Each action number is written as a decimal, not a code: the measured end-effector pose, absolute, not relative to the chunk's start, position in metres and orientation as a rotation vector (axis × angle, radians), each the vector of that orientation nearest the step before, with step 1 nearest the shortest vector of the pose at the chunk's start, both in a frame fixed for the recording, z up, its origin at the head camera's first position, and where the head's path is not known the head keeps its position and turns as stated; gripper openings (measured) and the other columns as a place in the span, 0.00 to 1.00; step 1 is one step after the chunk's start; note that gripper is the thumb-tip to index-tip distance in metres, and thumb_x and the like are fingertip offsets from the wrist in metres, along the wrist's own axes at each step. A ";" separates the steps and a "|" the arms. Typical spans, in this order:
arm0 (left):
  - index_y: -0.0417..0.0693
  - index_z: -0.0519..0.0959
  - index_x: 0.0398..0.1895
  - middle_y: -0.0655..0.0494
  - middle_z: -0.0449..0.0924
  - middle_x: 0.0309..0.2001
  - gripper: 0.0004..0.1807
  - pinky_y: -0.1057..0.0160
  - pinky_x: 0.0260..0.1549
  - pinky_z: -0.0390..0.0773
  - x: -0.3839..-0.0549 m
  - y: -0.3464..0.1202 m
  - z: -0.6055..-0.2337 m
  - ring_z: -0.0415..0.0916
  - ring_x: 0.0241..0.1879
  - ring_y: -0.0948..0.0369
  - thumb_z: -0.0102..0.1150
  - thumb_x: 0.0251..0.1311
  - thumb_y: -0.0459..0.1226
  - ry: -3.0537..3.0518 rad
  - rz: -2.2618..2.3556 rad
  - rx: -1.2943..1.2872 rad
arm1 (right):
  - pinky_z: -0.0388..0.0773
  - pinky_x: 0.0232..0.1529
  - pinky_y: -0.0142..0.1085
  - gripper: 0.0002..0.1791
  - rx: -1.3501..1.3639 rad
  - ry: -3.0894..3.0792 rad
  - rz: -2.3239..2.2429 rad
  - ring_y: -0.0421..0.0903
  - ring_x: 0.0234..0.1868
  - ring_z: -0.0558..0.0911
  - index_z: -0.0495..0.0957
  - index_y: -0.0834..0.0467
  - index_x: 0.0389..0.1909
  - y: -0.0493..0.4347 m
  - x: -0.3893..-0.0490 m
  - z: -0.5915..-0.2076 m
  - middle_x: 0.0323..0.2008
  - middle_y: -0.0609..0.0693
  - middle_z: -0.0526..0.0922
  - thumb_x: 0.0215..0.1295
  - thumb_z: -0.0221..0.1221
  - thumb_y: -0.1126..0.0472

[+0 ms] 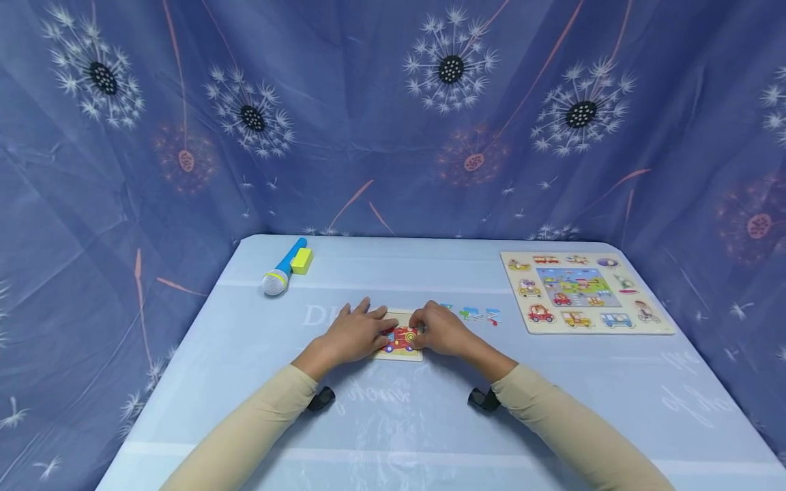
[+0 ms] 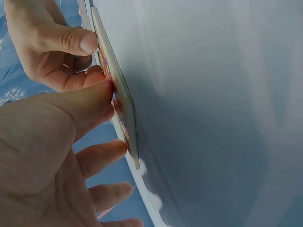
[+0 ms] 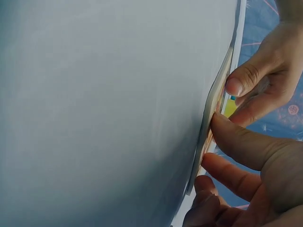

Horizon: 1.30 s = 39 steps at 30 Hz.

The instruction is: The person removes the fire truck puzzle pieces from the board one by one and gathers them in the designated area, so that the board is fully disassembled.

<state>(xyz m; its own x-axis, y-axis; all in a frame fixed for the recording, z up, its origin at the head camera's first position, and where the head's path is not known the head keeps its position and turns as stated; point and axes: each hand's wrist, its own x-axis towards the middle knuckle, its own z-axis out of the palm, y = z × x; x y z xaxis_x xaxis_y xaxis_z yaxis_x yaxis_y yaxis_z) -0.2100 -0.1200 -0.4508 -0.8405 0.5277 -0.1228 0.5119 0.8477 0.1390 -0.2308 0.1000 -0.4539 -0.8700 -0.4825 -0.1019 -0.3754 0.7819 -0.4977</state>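
Observation:
A small wooden jigsaw board [image 1: 400, 341] with a red vehicle picture lies on the table between both hands. The left hand [image 1: 353, 334] spreads over its left part; thumb and fingertips touch the picture side. At its right end, the right hand [image 1: 443, 331] presses thumb and index fingertip on the face, a little apart, with the other fingers bent. The right wrist view shows the board [image 3: 210, 101] edge-on, with the right hand [image 3: 274, 175] nearest. Part of the picture is hidden under the fingers. Several small colourful puzzle pieces [image 1: 471, 314] lie just beyond the right hand.
At the back left, a blue toy microphone [image 1: 285, 266] lies against a yellow block [image 1: 301, 261]. A larger wooden vehicle puzzle [image 1: 586, 293] lies at the right. Patterned blue cloth [image 1: 381, 123] hangs behind and beside the table [image 1: 393, 423].

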 end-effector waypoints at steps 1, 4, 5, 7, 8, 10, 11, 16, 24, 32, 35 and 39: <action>0.64 0.75 0.71 0.52 0.67 0.75 0.25 0.28 0.65 0.59 -0.209 -0.120 -0.450 0.55 0.76 0.37 0.56 0.73 0.51 2.873 0.138 0.816 | 0.71 0.43 0.41 0.14 -0.664 2.745 -0.706 0.44 0.37 0.71 0.84 0.55 0.39 0.100 -0.231 -0.454 0.37 0.48 0.76 0.54 0.76 0.59; 0.64 0.76 0.69 0.52 0.68 0.74 0.23 0.28 0.65 0.60 -0.207 -0.121 -0.449 0.56 0.75 0.36 0.56 0.73 0.51 2.882 0.122 0.817 | 0.70 0.41 0.40 0.15 -0.657 2.732 -0.724 0.44 0.36 0.71 0.82 0.54 0.37 0.098 -0.233 -0.456 0.35 0.47 0.75 0.52 0.77 0.59; 0.64 0.77 0.69 0.52 0.68 0.74 0.23 0.28 0.65 0.60 -0.207 -0.121 -0.449 0.56 0.75 0.36 0.56 0.73 0.51 2.883 0.122 0.816 | 0.69 0.39 0.39 0.15 -0.657 2.728 -0.735 0.44 0.35 0.70 0.81 0.53 0.36 0.098 -0.233 -0.456 0.34 0.47 0.75 0.51 0.77 0.60; 0.64 0.77 0.69 0.52 0.69 0.73 0.23 0.28 0.65 0.61 -0.206 -0.121 -0.448 0.57 0.75 0.36 0.57 0.73 0.51 2.881 0.125 0.818 | 0.68 0.36 0.39 0.16 -0.655 2.712 -0.759 0.44 0.33 0.70 0.79 0.53 0.35 0.098 -0.233 -0.456 0.32 0.47 0.74 0.50 0.78 0.61; 0.64 0.77 0.68 0.52 0.69 0.73 0.23 0.28 0.64 0.61 -0.206 -0.121 -0.448 0.57 0.75 0.35 0.57 0.73 0.51 2.882 0.128 0.821 | 0.67 0.35 0.38 0.17 -0.654 2.704 -0.770 0.44 0.32 0.70 0.78 0.53 0.34 0.098 -0.233 -0.456 0.31 0.47 0.74 0.50 0.78 0.61; 0.64 0.78 0.68 0.52 0.70 0.73 0.22 0.28 0.64 0.61 -0.206 -0.120 -0.448 0.58 0.74 0.35 0.57 0.73 0.51 2.882 0.137 0.826 | 0.67 0.33 0.38 0.17 -0.651 2.689 -0.796 0.44 0.30 0.71 0.77 0.54 0.35 0.098 -0.233 -0.455 0.29 0.47 0.75 0.51 0.77 0.63; 0.64 0.78 0.68 0.52 0.70 0.73 0.22 0.27 0.64 0.61 -0.206 -0.120 -0.448 0.58 0.74 0.35 0.57 0.73 0.50 2.882 0.145 0.826 | 0.67 0.32 0.37 0.17 -0.645 2.679 -0.810 0.44 0.29 0.71 0.77 0.54 0.35 0.098 -0.232 -0.454 0.28 0.47 0.75 0.51 0.76 0.64; 0.64 0.78 0.68 0.52 0.69 0.73 0.22 0.27 0.63 0.61 -0.206 -0.119 -0.448 0.58 0.74 0.34 0.57 0.73 0.50 2.884 0.164 0.816 | 0.68 0.30 0.37 0.16 -0.636 2.663 -0.845 0.44 0.28 0.72 0.77 0.54 0.37 0.099 -0.232 -0.453 0.28 0.46 0.76 0.53 0.74 0.66; 0.65 0.77 0.69 0.52 0.68 0.74 0.23 0.27 0.64 0.61 -0.205 -0.119 -0.449 0.57 0.74 0.34 0.57 0.73 0.51 2.884 0.154 0.805 | 0.70 0.33 0.37 0.14 -0.675 2.679 -0.776 0.43 0.30 0.74 0.81 0.54 0.38 0.099 -0.234 -0.451 0.28 0.45 0.77 0.55 0.74 0.65; 0.64 0.76 0.70 0.52 0.68 0.74 0.23 0.27 0.63 0.61 -0.205 -0.120 -0.448 0.58 0.74 0.34 0.56 0.74 0.50 2.887 0.141 0.810 | 0.71 0.35 0.38 0.12 -0.753 2.684 -0.688 0.42 0.30 0.74 0.82 0.54 0.38 0.099 -0.237 -0.448 0.27 0.44 0.78 0.56 0.73 0.64; 0.63 0.76 0.69 0.51 0.69 0.73 0.23 0.26 0.63 0.61 -0.204 -0.120 -0.448 0.58 0.73 0.33 0.57 0.73 0.50 2.888 0.147 0.822 | 0.71 0.34 0.37 0.11 -0.762 2.669 -0.699 0.42 0.29 0.74 0.81 0.54 0.38 0.100 -0.238 -0.449 0.27 0.44 0.78 0.57 0.72 0.64; 0.62 0.77 0.69 0.51 0.69 0.73 0.23 0.26 0.62 0.62 -0.204 -0.120 -0.448 0.59 0.73 0.33 0.58 0.73 0.49 2.888 0.151 0.827 | 0.71 0.34 0.37 0.10 -0.780 2.654 -0.723 0.42 0.30 0.74 0.82 0.54 0.39 0.102 -0.240 -0.452 0.27 0.44 0.78 0.58 0.71 0.65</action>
